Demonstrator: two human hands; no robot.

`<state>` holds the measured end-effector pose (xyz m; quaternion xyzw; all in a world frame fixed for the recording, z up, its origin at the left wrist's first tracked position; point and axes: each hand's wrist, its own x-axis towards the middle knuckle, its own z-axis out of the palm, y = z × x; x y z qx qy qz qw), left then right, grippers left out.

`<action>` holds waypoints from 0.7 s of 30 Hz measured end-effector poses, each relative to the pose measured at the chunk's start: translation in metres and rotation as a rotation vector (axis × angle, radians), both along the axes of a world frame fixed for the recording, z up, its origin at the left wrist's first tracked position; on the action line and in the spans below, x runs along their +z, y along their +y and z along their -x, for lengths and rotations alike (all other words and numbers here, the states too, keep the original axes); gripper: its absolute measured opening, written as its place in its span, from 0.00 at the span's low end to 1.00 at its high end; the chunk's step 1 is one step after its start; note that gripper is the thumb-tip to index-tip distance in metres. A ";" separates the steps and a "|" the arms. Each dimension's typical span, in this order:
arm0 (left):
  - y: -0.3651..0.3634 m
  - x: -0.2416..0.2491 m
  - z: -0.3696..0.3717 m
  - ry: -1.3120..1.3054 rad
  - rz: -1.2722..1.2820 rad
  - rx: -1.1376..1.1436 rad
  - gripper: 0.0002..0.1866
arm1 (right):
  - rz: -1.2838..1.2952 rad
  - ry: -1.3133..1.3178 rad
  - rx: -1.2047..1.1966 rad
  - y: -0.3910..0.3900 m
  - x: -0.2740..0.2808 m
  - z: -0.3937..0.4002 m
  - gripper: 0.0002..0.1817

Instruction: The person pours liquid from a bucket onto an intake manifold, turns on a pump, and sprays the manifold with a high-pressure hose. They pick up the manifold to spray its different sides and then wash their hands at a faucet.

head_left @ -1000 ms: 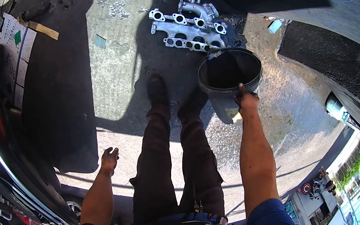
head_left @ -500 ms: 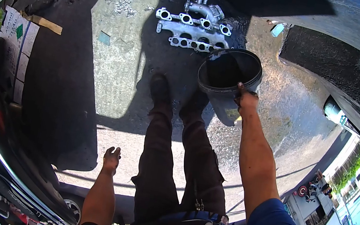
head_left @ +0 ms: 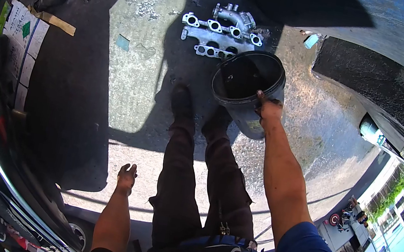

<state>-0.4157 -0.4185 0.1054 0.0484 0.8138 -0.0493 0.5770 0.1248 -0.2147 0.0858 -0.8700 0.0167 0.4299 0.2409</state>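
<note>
"Where can our left hand [head_left: 126, 179] pass?"
"Forward over the concrete floor [head_left: 133, 87], between our legs [head_left: 177, 175] and the car [head_left: 9, 146] at the floor's near left corner."
"And our right hand [head_left: 271, 112]?"
"The bucket [head_left: 247, 118] it grips blocks our straight way to the metal castings [head_left: 217, 38] toward the far edge; we have room rightward, up to the dark slab [head_left: 370, 75]."

Your right hand [head_left: 270, 111] has swung the bucket [head_left: 245, 116] toward 9 o'clock. It now covers more of the metal part [head_left: 209, 36] at its 4 o'clock end.
</note>
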 end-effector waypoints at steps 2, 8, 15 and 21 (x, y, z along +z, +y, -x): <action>-0.002 0.001 0.002 0.002 -0.006 0.001 0.34 | -0.002 0.000 -0.006 0.004 0.001 0.005 0.41; -0.010 0.001 0.006 0.008 -0.002 0.014 0.34 | 0.008 -0.048 -0.004 0.012 0.004 0.021 0.33; -0.004 0.003 0.002 -0.001 0.023 -0.010 0.35 | 0.007 -0.052 -0.021 0.013 0.000 0.016 0.35; 0.028 0.025 -0.018 0.026 0.001 -0.003 0.33 | -0.042 -0.057 -0.088 0.012 0.006 -0.005 0.32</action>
